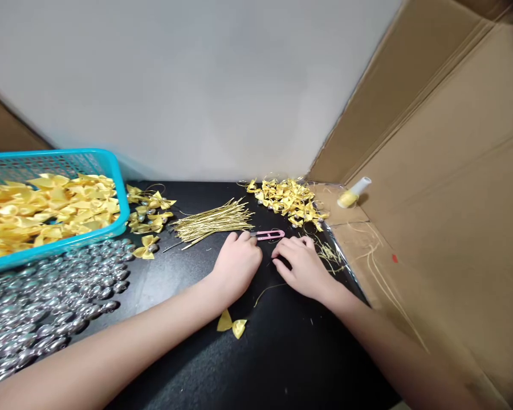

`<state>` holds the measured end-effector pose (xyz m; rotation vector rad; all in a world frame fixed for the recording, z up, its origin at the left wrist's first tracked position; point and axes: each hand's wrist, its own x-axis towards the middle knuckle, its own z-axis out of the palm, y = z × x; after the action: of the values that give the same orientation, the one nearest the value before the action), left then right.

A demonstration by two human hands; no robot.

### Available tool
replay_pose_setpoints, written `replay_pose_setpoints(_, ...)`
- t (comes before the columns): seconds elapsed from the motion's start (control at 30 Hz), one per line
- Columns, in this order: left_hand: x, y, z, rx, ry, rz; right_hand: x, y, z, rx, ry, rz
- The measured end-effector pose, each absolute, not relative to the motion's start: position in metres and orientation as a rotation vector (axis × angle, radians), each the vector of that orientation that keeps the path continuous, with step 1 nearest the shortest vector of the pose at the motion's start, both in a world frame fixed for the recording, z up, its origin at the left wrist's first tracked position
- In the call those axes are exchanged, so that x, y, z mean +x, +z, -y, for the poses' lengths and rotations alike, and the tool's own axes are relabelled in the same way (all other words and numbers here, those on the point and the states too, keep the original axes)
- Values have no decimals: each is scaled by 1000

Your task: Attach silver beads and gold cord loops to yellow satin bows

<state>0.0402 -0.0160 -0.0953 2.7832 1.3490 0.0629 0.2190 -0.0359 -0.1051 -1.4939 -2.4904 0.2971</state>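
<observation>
My left hand (238,263) is closed, its fingers curled down near the blade end of pink-handled thread snips (270,234). Whatever it grips is hidden behind the fingers. To the right, my right hand (302,266) is bent low over the black table, thumb and forefinger tips close together; anything between them is too small to name. A thin gold cord (267,289) curves across the table just below this hand. Under my left wrist lies a yellow ribbon bow (232,324), partly covered by the forearm. A bundle of gold cords (214,222) lies just beyond my left hand.
A turquoise basket (122,199) of yellow bows stands at the left, with many silver beads (81,285) in front. Beaded bows (288,199) are heaped at the back right; several more (149,219) lie beside the basket. Cardboard (444,171) walls the right side, near a white tube (359,188).
</observation>
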Motion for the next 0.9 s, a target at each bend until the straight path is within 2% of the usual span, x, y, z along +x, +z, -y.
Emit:
replay_pose_setpoints(0.23,47,-106,29,2767,62,-1413,227,-113,51,-1535,316,2285)
replay_pose_setpoints(0.43,24,-102,5,2536,293,-1405,242,-115,69,-1601,330,2180)
replay_pose_setpoints(0.57,0,-84,-8,2293,456,-1243,241,-113,72,-1581,407,2083)
replay_pose_setpoints(0.9,-21,-62,3,1881,683,-1002,179,-89,45,-1175,657,1819)
